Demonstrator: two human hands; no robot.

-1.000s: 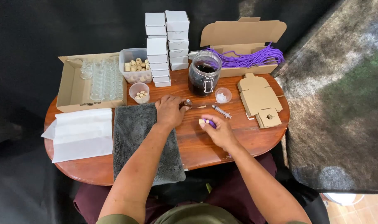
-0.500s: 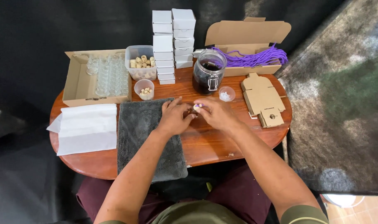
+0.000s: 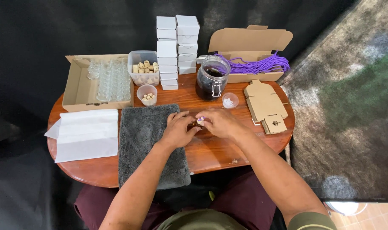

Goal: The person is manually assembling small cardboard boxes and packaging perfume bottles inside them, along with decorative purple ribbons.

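Together — fingers (image 3: pixel 189 124) pinched round small object (image 3: pixel 200 121)

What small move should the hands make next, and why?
Probably lift the small item a little above the table. The left hand and right hand meet closely around it, so it is mostly hidden, and the work cannot be checked.

- Two stacks of small white boxes (image 3: pixel 177 51) stand side by side at the table's far edge
- An open brown cardboard box (image 3: pixel 78 85) at far left holds what look like small clear glass bottles
- An open brown cardboard box (image 3: pixel 249 44), lid raised, holds purple cord at far right
- Flat, unfolded brown cardboard boxes (image 3: pixel 264 104) lie near the right edge
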